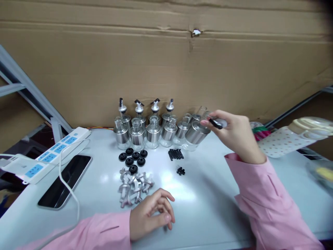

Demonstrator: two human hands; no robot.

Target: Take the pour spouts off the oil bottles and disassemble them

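Note:
My right hand (231, 133) is closed around a pourer spout (221, 123) with a black flap and a silvery body, partly hidden by the fingers. Its fingertips are at the neck of a tilted glass bottle (197, 133) with a metal band; whether they grip the neck too is hard to tell. My left hand (153, 213) rests on the table, fingers loosely curled and apart. Beside it lies a pile of silvery spout parts (135, 185). Black round stoppers (135, 156) sit behind that pile. Small black flaps (176, 154) and tiny black pieces (180, 171) lie mid-table.
Several banded bottles (153, 132) stand in rows by the cardboard wall (156, 69), the back ones bearing spouts (155, 106). At left are a power strip (56, 152), a phone (65, 182) and a white cable (69, 187). A dotted flask (277, 142) lies at right.

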